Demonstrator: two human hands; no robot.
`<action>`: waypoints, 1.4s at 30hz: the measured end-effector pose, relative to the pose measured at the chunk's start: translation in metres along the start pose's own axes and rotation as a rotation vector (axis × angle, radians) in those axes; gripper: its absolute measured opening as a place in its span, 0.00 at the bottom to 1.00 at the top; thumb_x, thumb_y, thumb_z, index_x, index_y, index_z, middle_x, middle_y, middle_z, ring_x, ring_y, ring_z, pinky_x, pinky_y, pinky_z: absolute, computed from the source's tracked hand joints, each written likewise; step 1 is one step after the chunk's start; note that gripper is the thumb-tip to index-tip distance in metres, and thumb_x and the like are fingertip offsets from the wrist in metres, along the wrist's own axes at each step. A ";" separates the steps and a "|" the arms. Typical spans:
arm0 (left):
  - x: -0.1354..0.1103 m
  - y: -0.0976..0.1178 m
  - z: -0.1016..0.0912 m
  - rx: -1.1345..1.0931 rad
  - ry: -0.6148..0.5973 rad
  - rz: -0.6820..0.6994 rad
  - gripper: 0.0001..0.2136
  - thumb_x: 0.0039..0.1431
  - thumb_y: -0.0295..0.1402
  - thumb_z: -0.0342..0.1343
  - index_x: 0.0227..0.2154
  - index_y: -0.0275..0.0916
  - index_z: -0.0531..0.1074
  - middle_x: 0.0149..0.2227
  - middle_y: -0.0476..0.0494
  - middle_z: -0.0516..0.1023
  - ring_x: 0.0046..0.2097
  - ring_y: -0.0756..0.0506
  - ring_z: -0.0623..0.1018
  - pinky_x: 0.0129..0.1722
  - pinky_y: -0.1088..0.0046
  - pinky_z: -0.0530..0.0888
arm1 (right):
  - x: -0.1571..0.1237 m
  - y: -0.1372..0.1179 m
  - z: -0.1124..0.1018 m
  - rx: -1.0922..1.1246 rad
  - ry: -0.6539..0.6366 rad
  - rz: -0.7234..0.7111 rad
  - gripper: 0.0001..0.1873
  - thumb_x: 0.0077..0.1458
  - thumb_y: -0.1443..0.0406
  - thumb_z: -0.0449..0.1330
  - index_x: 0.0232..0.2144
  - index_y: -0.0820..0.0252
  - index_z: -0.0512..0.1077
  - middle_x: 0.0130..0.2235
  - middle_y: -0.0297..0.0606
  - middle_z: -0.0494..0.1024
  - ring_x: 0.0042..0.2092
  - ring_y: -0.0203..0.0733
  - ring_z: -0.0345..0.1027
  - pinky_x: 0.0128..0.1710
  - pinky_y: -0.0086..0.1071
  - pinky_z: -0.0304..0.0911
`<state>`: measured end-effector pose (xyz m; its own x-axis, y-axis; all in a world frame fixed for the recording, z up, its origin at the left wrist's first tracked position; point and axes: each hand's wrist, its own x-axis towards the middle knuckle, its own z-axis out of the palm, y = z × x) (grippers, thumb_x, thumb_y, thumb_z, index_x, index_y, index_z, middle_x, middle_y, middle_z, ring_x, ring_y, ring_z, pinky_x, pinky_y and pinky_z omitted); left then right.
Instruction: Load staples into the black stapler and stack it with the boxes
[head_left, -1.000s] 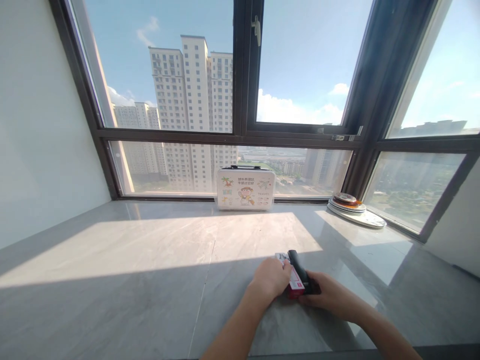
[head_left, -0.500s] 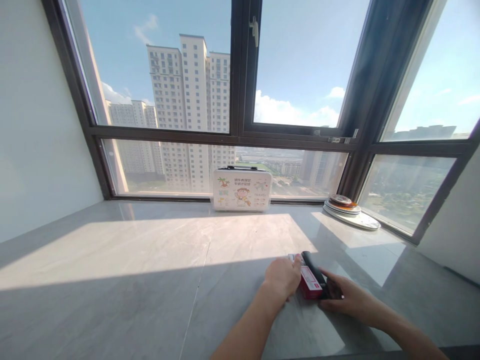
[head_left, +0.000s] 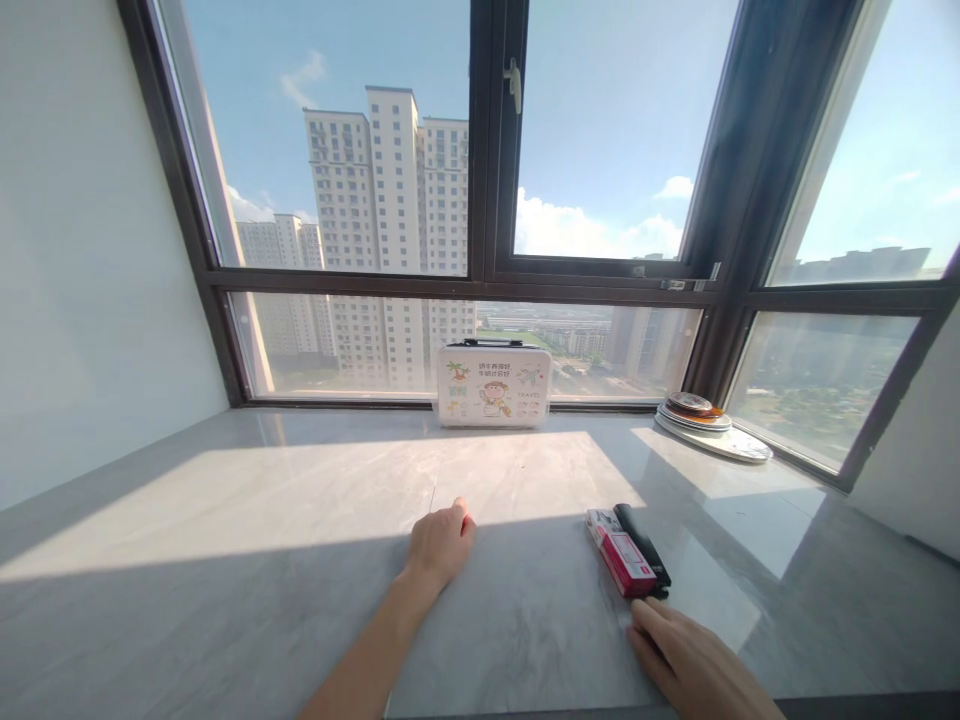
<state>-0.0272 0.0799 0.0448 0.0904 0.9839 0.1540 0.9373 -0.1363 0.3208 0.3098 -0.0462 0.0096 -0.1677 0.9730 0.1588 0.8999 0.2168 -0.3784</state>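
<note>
My left hand [head_left: 441, 542] rests in a loose fist on the grey marble-look sill, left of the other things, and nothing shows in it. My right hand [head_left: 686, 655] is low at the right, its fingers curled together just in front of a red and white carton [head_left: 621, 555]. Whether a fingertip touches the carton's near end I cannot tell. Close against the carton's right side lies a long black object [head_left: 642, 545], rounded at its far end; its kind is not clear. Both lie at a slant on the sill.
A white carry case [head_left: 493, 390] with cartoon prints stands upright against the window. In the right corner is a stack of plates [head_left: 694, 415] on a larger pale oval one. Dark window frames [head_left: 480, 287] border the sill, with a white wall [head_left: 82, 250] at left.
Both hands have let go of the carton and the black object. My left hand has moved left; my right hand has drawn back towards me. The view has shifted slightly.
</note>
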 end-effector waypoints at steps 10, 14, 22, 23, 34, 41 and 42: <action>-0.058 0.006 0.002 0.043 0.098 0.196 0.17 0.68 0.34 0.42 0.55 0.44 0.68 0.61 0.42 0.69 0.62 0.41 0.66 0.62 0.62 0.60 | 0.051 -0.118 0.033 0.056 0.047 -0.109 0.08 0.63 0.61 0.53 0.40 0.54 0.71 0.48 0.39 0.75 0.52 0.48 0.66 0.50 0.38 0.59; -0.068 0.003 0.008 0.067 0.063 0.205 0.24 0.70 0.40 0.39 0.66 0.44 0.59 0.70 0.45 0.57 0.70 0.40 0.55 0.69 0.56 0.52 | 0.061 -0.125 0.044 -0.007 0.062 -0.068 0.24 0.66 0.55 0.49 0.62 0.47 0.64 0.67 0.39 0.62 0.70 0.55 0.46 0.66 0.51 0.43; -0.067 0.007 0.011 0.138 -0.008 0.161 0.27 0.69 0.44 0.37 0.69 0.49 0.51 0.72 0.52 0.45 0.72 0.38 0.48 0.70 0.48 0.49 | 0.070 -0.121 0.051 -0.069 -0.045 -0.017 0.31 0.67 0.50 0.42 0.70 0.43 0.48 0.72 0.27 0.42 0.72 0.57 0.33 0.68 0.61 0.32; -0.066 0.007 0.010 0.137 -0.019 0.154 0.27 0.69 0.44 0.38 0.69 0.49 0.51 0.72 0.53 0.45 0.72 0.38 0.48 0.70 0.48 0.49 | 0.072 -0.121 0.052 -0.077 -0.062 -0.008 0.32 0.67 0.50 0.43 0.70 0.43 0.48 0.71 0.27 0.42 0.72 0.58 0.34 0.68 0.62 0.33; -0.065 -0.001 0.021 0.236 0.138 0.243 0.25 0.72 0.41 0.39 0.69 0.51 0.48 0.72 0.52 0.48 0.71 0.40 0.54 0.67 0.51 0.57 | 0.077 -0.122 0.053 -0.135 -0.076 0.007 0.32 0.67 0.47 0.40 0.70 0.44 0.46 0.71 0.27 0.40 0.72 0.59 0.35 0.67 0.64 0.38; -0.071 0.002 0.024 0.246 0.189 0.251 0.26 0.72 0.40 0.39 0.70 0.50 0.45 0.72 0.50 0.49 0.72 0.40 0.52 0.68 0.50 0.54 | 0.069 -0.126 0.049 -0.135 -0.045 0.002 0.31 0.68 0.47 0.40 0.70 0.42 0.43 0.71 0.26 0.39 0.72 0.56 0.34 0.68 0.62 0.38; -0.072 0.002 0.024 0.240 0.189 0.247 0.26 0.72 0.41 0.39 0.70 0.50 0.46 0.72 0.50 0.49 0.71 0.40 0.53 0.68 0.50 0.53 | 0.069 -0.126 0.048 -0.134 -0.043 0.001 0.31 0.68 0.47 0.40 0.70 0.42 0.43 0.71 0.26 0.39 0.72 0.56 0.34 0.68 0.62 0.38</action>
<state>-0.0236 0.0119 0.0122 0.2803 0.8833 0.3758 0.9492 -0.3134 0.0286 0.1655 -0.0026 0.0240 -0.1814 0.9762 0.1186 0.9452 0.2063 -0.2528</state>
